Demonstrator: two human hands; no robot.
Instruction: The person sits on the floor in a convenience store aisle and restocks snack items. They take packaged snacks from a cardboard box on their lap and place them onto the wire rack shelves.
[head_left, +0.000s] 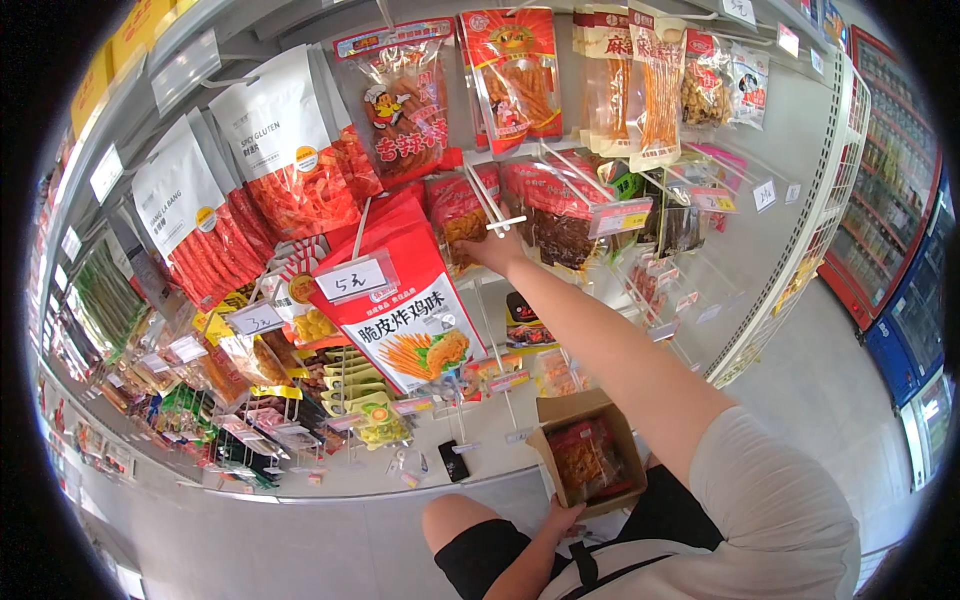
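Note:
My right hand point(490, 250) is stretched up to the rack, fingers closed at a red-topped snack packet point(462, 212) on a white hook point(487, 200); its fingertips are partly hidden. Beside it hangs a similar red packet with dark brown contents point(550, 222). Below, my left hand point(566, 518) grips the lower edge of an open cardboard box point(630, 440) resting by my lap. Inside the box lie red snack packets point(588, 462).
A large red and white snack bag point(410, 320) hangs left of my right arm. Silver-topped bags point(285, 140) fill the upper left. A black phone point(453, 461) lies on the base shelf. Red and blue drinks coolers point(885, 190) stand across the aisle at right.

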